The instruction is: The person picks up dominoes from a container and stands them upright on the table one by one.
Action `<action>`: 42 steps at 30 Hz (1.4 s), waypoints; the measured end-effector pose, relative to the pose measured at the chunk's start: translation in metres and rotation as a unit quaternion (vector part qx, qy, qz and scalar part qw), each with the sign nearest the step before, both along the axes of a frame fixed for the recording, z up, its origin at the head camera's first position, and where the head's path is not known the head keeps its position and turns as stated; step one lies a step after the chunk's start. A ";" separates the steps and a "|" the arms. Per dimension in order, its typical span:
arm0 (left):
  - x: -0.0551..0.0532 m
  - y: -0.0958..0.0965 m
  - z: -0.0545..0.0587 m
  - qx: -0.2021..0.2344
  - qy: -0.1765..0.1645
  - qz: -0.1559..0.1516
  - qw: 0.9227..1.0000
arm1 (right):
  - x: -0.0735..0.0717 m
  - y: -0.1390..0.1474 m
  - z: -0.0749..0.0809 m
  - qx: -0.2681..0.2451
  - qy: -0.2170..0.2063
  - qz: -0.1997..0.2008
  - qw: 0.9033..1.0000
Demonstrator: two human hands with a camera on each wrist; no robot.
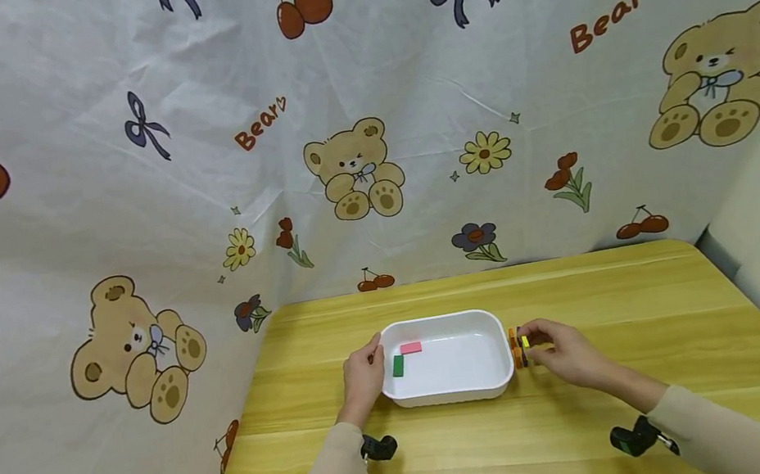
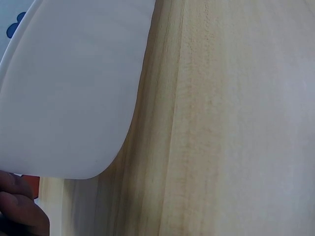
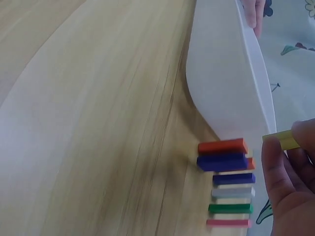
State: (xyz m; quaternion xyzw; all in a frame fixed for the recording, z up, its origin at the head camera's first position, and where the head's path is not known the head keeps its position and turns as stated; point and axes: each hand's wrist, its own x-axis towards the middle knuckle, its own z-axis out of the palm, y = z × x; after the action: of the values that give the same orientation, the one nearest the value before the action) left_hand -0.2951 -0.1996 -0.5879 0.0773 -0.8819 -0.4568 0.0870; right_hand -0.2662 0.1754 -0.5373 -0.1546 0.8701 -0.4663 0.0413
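A white rectangular tray stands on the table. My left hand grips its left end by the rim; in the left wrist view only part of that hand shows at the lower left corner. Inside the tray lie a pink block and a green block. Just off the tray's right end, my right hand pinches a small yellow block between thumb and fingers. Below it in the right wrist view are an orange block, a purple block and several others in a row.
The wood-grain table extends around the tray. Behind it and to the left hangs a white cloth printed with bears, bows and cherries. Black wrist mounts sit at the left wrist and the right wrist.
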 end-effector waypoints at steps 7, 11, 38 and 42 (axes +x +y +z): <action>-0.001 0.000 -0.001 -0.002 0.001 0.005 1.000 | -0.002 0.013 -0.005 -0.007 -0.004 -0.004 1.000; 0.000 0.001 -0.001 -0.005 0.000 0.005 1.000 | -0.002 0.017 -0.010 -0.002 -0.019 -0.008 1.000; -0.001 0.000 -0.003 -0.005 0.010 -0.002 1.000 | -0.009 0.014 -0.053 0.019 -0.037 -0.049 0.998; -0.001 -0.001 -0.002 -0.006 0.008 -0.004 1.000 | -0.009 0.014 -0.055 0.028 -0.043 -0.054 0.997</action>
State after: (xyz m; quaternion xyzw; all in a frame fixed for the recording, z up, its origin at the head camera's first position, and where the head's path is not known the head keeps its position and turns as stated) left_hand -0.2961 -0.2003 -0.5898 0.0698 -0.8844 -0.4522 0.0924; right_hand -0.2750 0.1889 -0.5926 -0.0855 0.8874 -0.4493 0.0579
